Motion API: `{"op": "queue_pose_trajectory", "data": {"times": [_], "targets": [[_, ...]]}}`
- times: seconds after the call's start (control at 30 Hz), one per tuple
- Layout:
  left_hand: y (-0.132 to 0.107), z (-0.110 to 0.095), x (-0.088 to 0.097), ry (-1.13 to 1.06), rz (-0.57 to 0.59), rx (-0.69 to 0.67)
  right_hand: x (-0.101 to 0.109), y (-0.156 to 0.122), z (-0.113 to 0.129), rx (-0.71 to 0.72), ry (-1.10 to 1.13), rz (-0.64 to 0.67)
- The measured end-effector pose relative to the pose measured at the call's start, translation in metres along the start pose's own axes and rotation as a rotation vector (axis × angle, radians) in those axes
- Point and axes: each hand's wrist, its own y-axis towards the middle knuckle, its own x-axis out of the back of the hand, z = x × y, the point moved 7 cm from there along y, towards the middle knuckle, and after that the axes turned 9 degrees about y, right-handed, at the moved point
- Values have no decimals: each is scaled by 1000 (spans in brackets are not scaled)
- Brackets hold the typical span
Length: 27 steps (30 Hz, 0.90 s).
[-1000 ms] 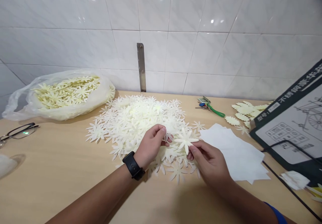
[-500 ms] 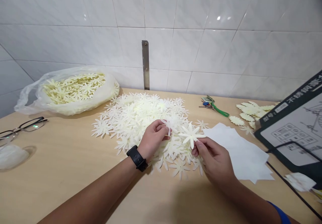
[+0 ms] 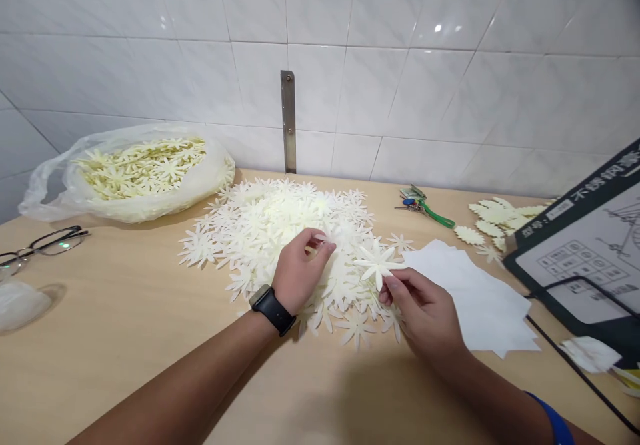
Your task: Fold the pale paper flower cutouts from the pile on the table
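My right hand (image 3: 425, 312) pinches a cream-white flower cutout (image 3: 379, 264) by a lower petal, its long petals spread above the fingertips. To its left, my left hand (image 3: 303, 265) has thumb and forefinger closed on a thin white flower cutout (image 3: 324, 238), mostly hidden by the fingers. The two hands are apart, both over a wide loose pile of white flower cutouts (image 3: 270, 215) on the table. A black watch is on my left wrist.
A clear plastic bag (image 3: 213, 182) of yellowish flower cutouts lies at back left, with glasses (image 3: 55, 240) before it. Right of the pile are white sheets (image 3: 465, 298), keys with a green strap (image 3: 437, 215), more cutouts (image 3: 500, 215) and a printed box (image 3: 590, 245) with a black cable.
My left hand has turned and lifted slightly, and less of its thin cutout shows. My right hand still holds its flower cutout in nearly the same place. The view has shifted a little.
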Motion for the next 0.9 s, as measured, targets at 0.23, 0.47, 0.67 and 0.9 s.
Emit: {"op": "queue_pose_trajectory", "data": {"times": [0.23, 0.47, 0.67, 0.9], "targets": [[-19, -39, -6, -8, 83, -277, -3, -1, -1, 29, -19, 42], [-30, -34, -34, -288, 364, -30, -11, -1, 8, 129, -106, 138], [-27, -31, -34, -312, 370, -12, -11, -1, 6, 125, -87, 153], [-24, -30, -32, -383, 384, 72, -12, -3, 8, 114, -106, 162]]}}
